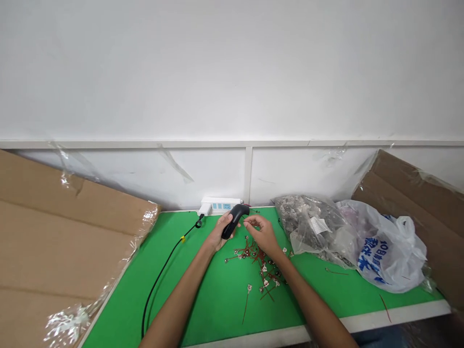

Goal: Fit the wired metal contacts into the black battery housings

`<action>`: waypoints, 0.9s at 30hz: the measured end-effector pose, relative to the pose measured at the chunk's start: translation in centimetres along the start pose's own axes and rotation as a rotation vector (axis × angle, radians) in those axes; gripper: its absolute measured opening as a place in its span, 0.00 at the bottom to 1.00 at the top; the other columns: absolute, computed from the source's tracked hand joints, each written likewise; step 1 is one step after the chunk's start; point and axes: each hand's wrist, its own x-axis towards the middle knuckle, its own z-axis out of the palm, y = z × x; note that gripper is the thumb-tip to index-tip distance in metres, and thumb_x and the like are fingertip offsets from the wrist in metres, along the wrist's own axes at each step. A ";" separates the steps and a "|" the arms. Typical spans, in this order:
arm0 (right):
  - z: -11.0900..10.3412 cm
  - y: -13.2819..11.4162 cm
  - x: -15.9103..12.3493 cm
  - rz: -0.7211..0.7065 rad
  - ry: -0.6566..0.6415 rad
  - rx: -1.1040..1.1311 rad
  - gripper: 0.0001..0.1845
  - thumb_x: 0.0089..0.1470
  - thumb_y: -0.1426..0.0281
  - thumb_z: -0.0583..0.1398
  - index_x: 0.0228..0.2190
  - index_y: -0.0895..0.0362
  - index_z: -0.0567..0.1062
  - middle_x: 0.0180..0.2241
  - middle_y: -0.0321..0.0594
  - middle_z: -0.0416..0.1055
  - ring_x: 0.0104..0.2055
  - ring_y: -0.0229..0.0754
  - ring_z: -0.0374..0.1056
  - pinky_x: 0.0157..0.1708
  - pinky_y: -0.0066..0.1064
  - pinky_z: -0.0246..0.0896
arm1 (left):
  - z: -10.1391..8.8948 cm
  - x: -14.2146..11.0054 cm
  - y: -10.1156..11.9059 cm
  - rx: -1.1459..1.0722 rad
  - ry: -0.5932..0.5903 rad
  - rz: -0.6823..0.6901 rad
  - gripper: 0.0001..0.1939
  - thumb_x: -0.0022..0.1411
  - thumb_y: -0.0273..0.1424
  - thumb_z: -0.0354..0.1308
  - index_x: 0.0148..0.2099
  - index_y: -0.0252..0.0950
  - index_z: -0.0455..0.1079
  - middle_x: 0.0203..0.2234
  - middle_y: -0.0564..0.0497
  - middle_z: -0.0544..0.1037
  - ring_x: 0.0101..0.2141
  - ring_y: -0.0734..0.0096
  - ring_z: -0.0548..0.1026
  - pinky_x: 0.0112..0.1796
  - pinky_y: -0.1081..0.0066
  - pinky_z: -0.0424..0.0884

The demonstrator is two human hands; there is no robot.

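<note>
My left hand [221,233] is wrapped round a black, curved, handle-shaped device [234,222] and holds it tilted above the green table, its bent end up and to the right. Close to that bent end, my right hand [261,233] has thumb and fingers pinched together. What sits in the pinch is too small to make out; a thin dark line shows near the fingertips. Below both hands lies a loose pile of red wires with small round metal parts at their ends [264,268]. One such wire [246,303] rests apart, nearer the front.
A white power strip [222,204] with a plugged-in adapter and black cable [165,266] is at the back. Clear bags of parts [308,220] and a white plastic bag [391,256] sit right. Cardboard [72,232] flanks the left, more cardboard [416,203] the right.
</note>
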 end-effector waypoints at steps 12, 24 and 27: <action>0.5 0.4 0.0 0.027 0.000 0.181 0.12 0.59 0.58 0.65 0.38 0.54 0.76 0.41 0.43 0.82 0.42 0.46 0.79 0.44 0.37 0.75 | 1.7 -0.2 -1.2 0.102 -0.077 0.011 0.35 0.53 0.36 0.76 0.60 0.37 0.68 0.27 0.57 0.73 0.21 0.78 0.67 0.23 0.76 0.62; 0.7 -0.4 -1.5 -0.361 0.019 -0.544 0.10 0.65 0.70 0.60 0.43 0.52 0.82 0.42 0.44 0.82 0.46 0.49 0.76 0.50 0.43 0.66 | 2.4 -0.7 -0.6 -0.092 -0.118 -0.050 0.33 0.63 0.52 0.62 0.57 0.27 0.74 0.19 0.55 0.68 0.20 0.75 0.64 0.27 0.70 0.68; 0.9 -0.6 -1.8 -0.393 0.005 -0.625 0.11 0.66 0.71 0.59 0.45 0.51 0.81 0.43 0.44 0.82 0.46 0.49 0.76 0.51 0.43 0.66 | 2.6 -0.8 -0.3 -0.124 -0.095 -0.056 0.35 0.61 0.54 0.63 0.56 0.29 0.75 0.22 0.53 0.71 0.19 0.77 0.64 0.26 0.71 0.68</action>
